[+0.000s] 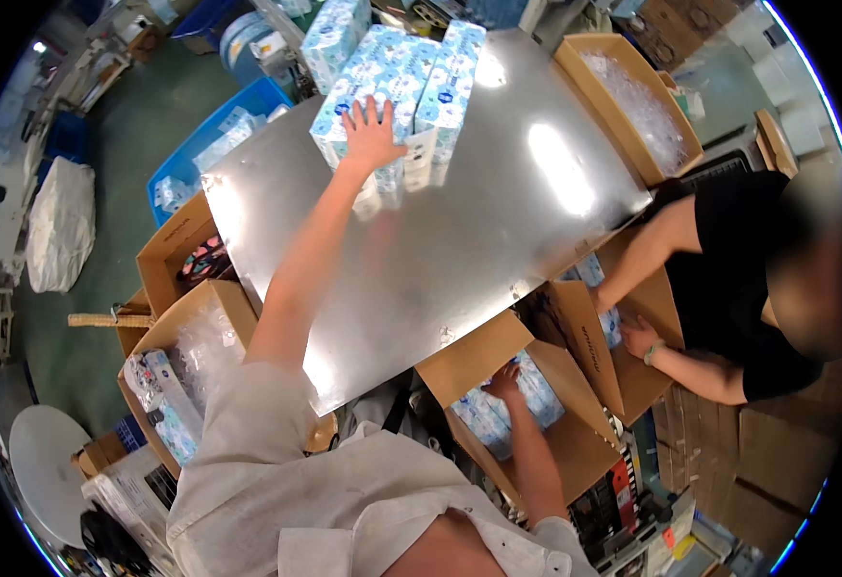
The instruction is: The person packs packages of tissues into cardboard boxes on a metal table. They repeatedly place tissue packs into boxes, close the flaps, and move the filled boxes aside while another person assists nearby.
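Observation:
My left arm stretches across the metal table point(440, 250) to its far side. There my left hand point(373, 139) lies with spread fingers against the near face of a blue-and-white flowered tissue pack point(387, 67). Another flowered pack point(452, 82) stands close on its right, and a third pack point(336, 38) is behind to the left. My right hand point(504, 382) reaches down into an open cardboard box point(575, 447) at the table's near edge. Its fingers rest, seemingly flat, on the flowered packs point(531, 404) that line the box.
At right, a co-worker in black point(728, 260) has both hands in a neighbouring carton point(589, 337). A box of clear plastic point(637, 111) stands at the far right corner. To the left are a blue crate point(219, 139) and a carton with plastic bags and packs point(219, 317).

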Motion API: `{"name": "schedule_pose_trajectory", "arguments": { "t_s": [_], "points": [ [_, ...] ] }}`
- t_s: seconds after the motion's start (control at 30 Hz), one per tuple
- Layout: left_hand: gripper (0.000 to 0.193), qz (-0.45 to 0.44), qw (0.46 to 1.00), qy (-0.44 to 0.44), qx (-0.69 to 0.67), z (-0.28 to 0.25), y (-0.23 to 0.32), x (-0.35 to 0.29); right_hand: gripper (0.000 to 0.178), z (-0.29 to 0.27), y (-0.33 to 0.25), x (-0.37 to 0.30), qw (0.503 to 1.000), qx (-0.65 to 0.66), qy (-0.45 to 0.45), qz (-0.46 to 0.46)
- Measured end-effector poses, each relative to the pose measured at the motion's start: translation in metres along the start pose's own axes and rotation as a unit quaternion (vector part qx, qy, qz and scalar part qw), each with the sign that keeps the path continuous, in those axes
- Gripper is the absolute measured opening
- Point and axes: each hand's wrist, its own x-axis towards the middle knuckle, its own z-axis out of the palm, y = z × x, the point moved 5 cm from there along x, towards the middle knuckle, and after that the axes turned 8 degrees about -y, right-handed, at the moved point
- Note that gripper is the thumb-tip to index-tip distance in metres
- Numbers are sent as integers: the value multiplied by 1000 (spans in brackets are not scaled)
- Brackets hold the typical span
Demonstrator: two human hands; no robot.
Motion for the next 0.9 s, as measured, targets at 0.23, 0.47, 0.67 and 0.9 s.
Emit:
{"name": "schedule_pose_trajectory", "arguments": {
  "t_s": [0.23, 0.47, 0.67, 0.9],
  "points": [
    [92, 119, 986, 74, -93, 3, -7, -21, 30, -208, -52, -250, 799, 467, -167, -341],
    [102, -34, 983, -63, -169, -13, 1, 24, 75, -503, -219, -117, 836, 196, 404, -315],
    [113, -32, 984, -66, -162, -7, 11, -12, 105, -526, -278, -53, 893, 204, 398, -48],
    [113, -17, 981, -68, -182, -19, 5, -116, 92, -416, -241, -110, 832, 108, 526, -136]
  ]
}}
